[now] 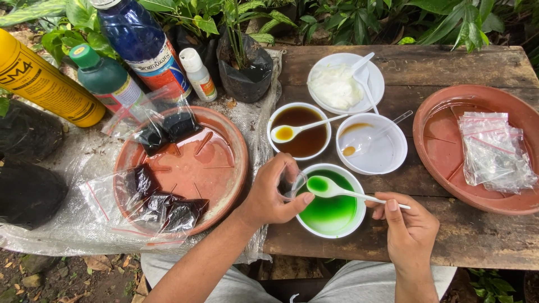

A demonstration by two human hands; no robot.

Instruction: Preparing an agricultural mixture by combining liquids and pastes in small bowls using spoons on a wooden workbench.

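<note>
Hands — we see left hand (269,193) curled around a small clear cup (293,184) above the green bowl's (331,216) rim; right hand (409,230) pinches a white spoon (337,189) of green liquid beside it — open wood by the table's near edge.

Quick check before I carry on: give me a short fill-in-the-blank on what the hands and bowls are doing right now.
1. The right hand holds a white spoon filled with ____ liquid.
2. The left hand holds a small clear ____ beside the spoon.
3. The bowl of brown liquid has a ____ resting in it.
4. The empty clear bags lie in the terracotta saucer on the ____ side of the table.

Missing words: green; cup; spoon; right
</note>
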